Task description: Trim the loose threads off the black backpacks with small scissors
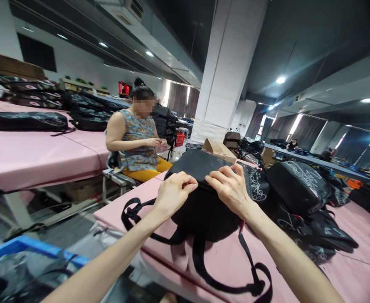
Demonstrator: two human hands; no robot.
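From where I stood, the black backpack (204,214) lay on the pink table (117,212) directly beneath and between the person's two hands, its straps (199,259) trailing toward the near edge. The left hand (174,191) had its thumb and fingertips pressed together at the bag's upper seam; what was between them was too small to make out. Just beside it, the right hand (232,187) curled over the same seam, though I couldn't tell whether it pinched anything. More black bags (298,185) were piled to the right.
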